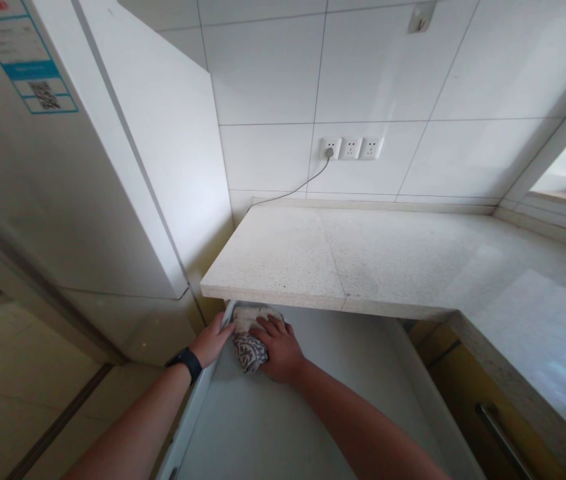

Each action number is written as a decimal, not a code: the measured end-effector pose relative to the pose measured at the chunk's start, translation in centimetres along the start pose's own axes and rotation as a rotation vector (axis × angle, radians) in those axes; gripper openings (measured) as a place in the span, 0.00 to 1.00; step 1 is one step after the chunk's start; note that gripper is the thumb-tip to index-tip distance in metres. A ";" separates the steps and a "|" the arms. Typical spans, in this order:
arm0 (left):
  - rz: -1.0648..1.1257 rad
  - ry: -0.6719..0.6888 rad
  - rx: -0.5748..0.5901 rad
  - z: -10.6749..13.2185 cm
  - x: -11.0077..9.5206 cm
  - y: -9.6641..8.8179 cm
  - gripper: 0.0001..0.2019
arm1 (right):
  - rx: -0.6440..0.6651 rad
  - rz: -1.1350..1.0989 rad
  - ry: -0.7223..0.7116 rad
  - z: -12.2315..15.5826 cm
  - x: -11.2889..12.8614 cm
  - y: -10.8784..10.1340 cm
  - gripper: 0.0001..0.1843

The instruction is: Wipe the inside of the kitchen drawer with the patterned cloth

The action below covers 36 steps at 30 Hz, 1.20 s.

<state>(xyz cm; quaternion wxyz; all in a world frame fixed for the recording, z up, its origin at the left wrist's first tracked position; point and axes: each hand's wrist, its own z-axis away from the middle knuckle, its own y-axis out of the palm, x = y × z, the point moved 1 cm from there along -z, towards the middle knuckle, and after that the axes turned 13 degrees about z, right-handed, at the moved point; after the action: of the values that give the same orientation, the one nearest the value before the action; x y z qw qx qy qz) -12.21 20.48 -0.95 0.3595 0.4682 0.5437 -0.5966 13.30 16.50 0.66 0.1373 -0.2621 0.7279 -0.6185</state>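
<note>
A folded cloth point(250, 352), pale with a dark swirling pattern, lies in the far left corner of a pulled-out white drawer point(243, 427). My right hand point(283, 350) is on top of the cloth, its fingers bent over it and pressing it against the drawer floor. At the drawer's left wall, my left hand point(211, 341) grips the top edge, with its fingertips close to the cloth. A dark watch is on my left wrist. The underside of the cloth is hidden.
Above the drawer's back, a pale stone countertop point(283, 253) overhangs. A white refrigerator point(127, 153) stands at the left. Wall sockets point(351, 148) hold one plug, with a grey cord running down. Right of the drawer, a cabinet front carries a metal handle point(500, 433).
</note>
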 end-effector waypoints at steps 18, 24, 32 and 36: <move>-0.087 -0.006 0.023 0.3 0.0 -0.2 0.30 | -0.027 -0.017 -0.008 0.6 0.4 0.3 0.46; -0.065 0.034 0.024 0.1 0.5 0.0 0.29 | -0.019 -0.020 -0.003 0.5 0.3 0.4 0.46; -0.041 0.006 0.030 0.2 0.1 -0.1 0.28 | 0.035 -0.001 -0.031 0.9 1.1 -0.1 0.49; -0.039 -0.015 0.029 0.5 -0.6 -0.1 0.29 | 0.033 0.024 -0.087 1.5 1.3 -1.1 0.47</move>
<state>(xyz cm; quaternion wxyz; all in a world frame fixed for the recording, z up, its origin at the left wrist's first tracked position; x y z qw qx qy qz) -12.21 19.99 -0.38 0.3449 0.4581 0.5416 -0.6147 13.22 14.42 1.63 0.1807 -0.2777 0.7142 -0.6166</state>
